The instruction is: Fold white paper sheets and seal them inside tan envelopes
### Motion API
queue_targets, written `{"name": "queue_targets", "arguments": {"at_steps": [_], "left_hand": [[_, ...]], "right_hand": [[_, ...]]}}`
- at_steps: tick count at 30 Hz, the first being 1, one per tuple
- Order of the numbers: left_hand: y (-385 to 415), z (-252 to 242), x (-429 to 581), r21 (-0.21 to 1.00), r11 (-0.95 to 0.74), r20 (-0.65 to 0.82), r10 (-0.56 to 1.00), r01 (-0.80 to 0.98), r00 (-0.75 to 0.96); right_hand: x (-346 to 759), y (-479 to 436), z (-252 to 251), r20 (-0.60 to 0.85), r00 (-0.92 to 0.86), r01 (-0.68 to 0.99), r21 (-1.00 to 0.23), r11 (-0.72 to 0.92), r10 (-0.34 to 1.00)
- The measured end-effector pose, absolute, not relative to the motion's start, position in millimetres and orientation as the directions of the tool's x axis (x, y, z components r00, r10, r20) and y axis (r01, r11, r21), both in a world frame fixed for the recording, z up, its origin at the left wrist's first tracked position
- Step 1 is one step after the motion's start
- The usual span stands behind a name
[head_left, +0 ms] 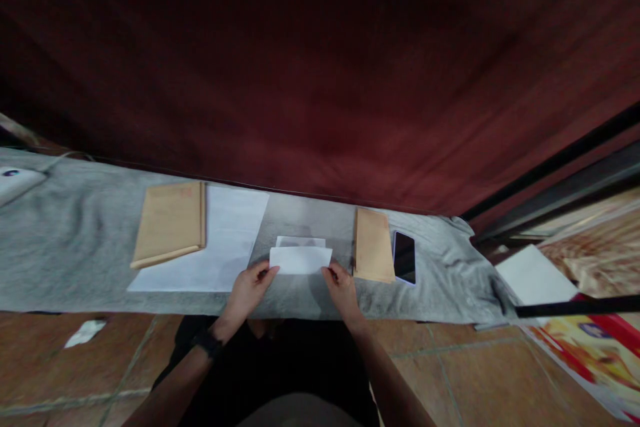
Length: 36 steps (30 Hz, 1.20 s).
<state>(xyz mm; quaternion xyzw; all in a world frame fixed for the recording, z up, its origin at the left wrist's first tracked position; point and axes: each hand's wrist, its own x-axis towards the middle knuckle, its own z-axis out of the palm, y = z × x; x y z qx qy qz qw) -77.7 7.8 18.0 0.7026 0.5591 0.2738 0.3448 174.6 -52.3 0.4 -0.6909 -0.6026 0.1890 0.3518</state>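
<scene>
A folded white sheet of paper lies on the grey cloth in front of me. My left hand pinches its lower left corner, fingers closed on the edge. My right hand pinches its lower right corner the same way. Left of the fold lies a stack of flat white sheets with a pile of brown envelopes partly on top of it. To the right of the fold lies a smaller pile of brown envelopes.
A black phone lies beside the right envelopes. A dark red curtain hangs behind the cloth-covered ledge. White paper and a colourful printed sheet lie at the right. A paper scrap sits on the tiled floor.
</scene>
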Motion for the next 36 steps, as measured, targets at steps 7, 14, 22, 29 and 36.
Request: {"name": "queue_targets", "arguments": {"at_steps": [7, 14, 22, 29, 36], "left_hand": [[-5.2, 8.2, -108.7, 0.752, -0.477, 0.118, 0.776, 0.455, 0.62], [-3.1, 17.0, -95.0, 0.808, -0.265, 0.034, 0.913, 0.527, 0.406], [14.7, 23.7, -60.4, 0.652, -0.09, 0.0, 0.993, 0.753, 0.119], [20.9, 39.5, -47.7, 0.362, -0.012, -0.122, 0.991, 0.932, 0.061], [23.6, 40.9, -38.3, 0.244, -0.01, -0.117, 0.992, 0.97, 0.04]], "right_hand": [[194.9, -82.1, 3.4, 0.218, -0.149, 0.665, -0.7, 0.261, 0.964], [187.4, -69.0, 9.0, 0.155, -0.026, 0.772, -0.625, 0.118, 0.988], [158.9, -46.7, 12.4, 0.145, 0.285, 0.874, -0.445, -0.195, 0.948], [153.1, -40.3, 16.2, 0.138, 0.338, 0.897, -0.347, -0.275, 0.931], [147.3, -33.2, 12.3, 0.146, 0.363, 0.903, -0.301, -0.309, 0.92]]}}
